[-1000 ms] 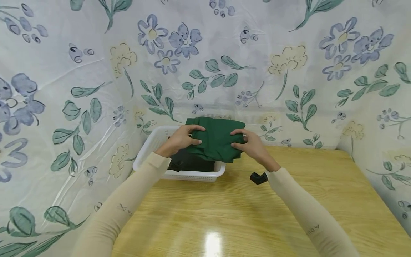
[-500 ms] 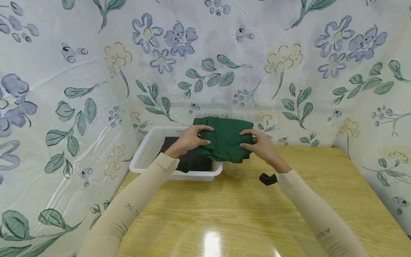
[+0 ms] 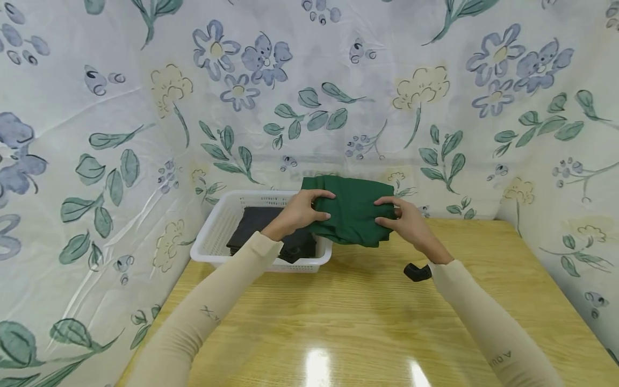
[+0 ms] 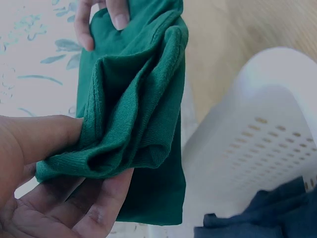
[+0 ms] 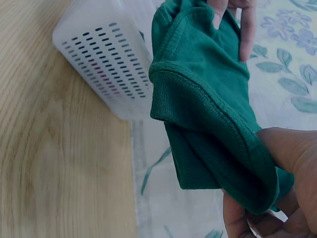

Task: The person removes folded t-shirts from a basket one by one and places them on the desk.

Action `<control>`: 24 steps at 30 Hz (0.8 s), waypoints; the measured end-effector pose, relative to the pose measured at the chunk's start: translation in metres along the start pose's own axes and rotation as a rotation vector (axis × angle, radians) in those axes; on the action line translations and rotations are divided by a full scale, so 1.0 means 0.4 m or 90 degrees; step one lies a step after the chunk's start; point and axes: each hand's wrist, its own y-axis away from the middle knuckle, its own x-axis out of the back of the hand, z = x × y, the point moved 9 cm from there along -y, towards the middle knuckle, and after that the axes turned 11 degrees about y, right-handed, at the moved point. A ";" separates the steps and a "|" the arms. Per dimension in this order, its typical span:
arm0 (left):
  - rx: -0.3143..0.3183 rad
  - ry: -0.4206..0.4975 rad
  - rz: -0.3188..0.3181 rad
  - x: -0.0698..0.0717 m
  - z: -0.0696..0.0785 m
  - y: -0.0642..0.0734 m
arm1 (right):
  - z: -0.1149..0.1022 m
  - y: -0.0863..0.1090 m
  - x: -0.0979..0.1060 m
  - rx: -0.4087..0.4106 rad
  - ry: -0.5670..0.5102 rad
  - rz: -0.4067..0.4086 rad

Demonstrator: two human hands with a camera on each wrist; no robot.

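A folded green garment (image 3: 355, 209) with ribbed edging is held up between both hands, over the right end of the basket and the table beside it. My left hand (image 3: 306, 209) pinches its left edge; in the left wrist view the thumb lies on top of the bunched folds (image 4: 133, 109) and the fingers pass underneath. At the opposite edge my right hand (image 3: 405, 219) grips it the same way, with thumb and fingers around the ribbed layers (image 5: 213, 109). Dark folded clothes (image 3: 253, 221) lie in the white basket (image 3: 205, 236), partly hidden behind the left hand.
The basket has perforated walls and stands at the back left of the wooden table (image 3: 362, 322). A floral curtain (image 3: 300, 64) hangs close behind the table and along its sides. A small black angular object (image 3: 417, 272) shows at the right wrist.
Both hands have carried the green garment to the right, away from over the basket. More of the dark clothes in the basket now shows. The grip looks the same.
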 end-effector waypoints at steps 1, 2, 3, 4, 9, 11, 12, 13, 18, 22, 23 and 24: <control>-0.001 0.001 -0.001 -0.006 0.002 -0.002 | 0.004 0.002 0.004 0.001 0.000 0.001; -0.003 -0.001 -0.001 -0.011 0.005 -0.004 | 0.008 0.005 0.007 0.002 -0.006 0.001; -0.005 -0.001 -0.002 -0.017 0.009 -0.006 | 0.012 0.008 0.011 0.002 -0.011 0.000; -0.007 -0.002 -0.003 -0.023 0.013 -0.007 | 0.016 0.010 0.015 0.003 -0.016 -0.001; -0.026 -0.005 -0.012 -0.057 0.033 -0.019 | 0.038 0.028 0.037 0.005 -0.043 -0.003; -0.033 -0.010 -0.017 -0.072 0.036 -0.025 | 0.050 0.035 0.047 0.002 -0.038 0.001; -0.033 -0.010 -0.018 -0.080 0.038 -0.027 | 0.056 0.038 0.052 0.001 -0.034 0.003; -0.034 -0.010 -0.019 -0.087 0.039 -0.030 | 0.062 0.042 0.056 0.000 -0.030 0.004; -0.030 -0.016 -0.022 -0.125 0.043 -0.040 | 0.093 0.058 0.069 -0.010 -0.024 -0.001; -0.035 -0.020 -0.029 -0.156 0.052 -0.045 | 0.125 0.070 0.078 -0.026 -0.018 -0.002; -0.036 -0.021 -0.031 -0.164 0.053 -0.047 | 0.132 0.072 0.081 -0.027 -0.014 -0.001; -0.037 -0.022 -0.034 -0.173 0.053 -0.049 | 0.141 0.073 0.083 -0.031 -0.013 -0.002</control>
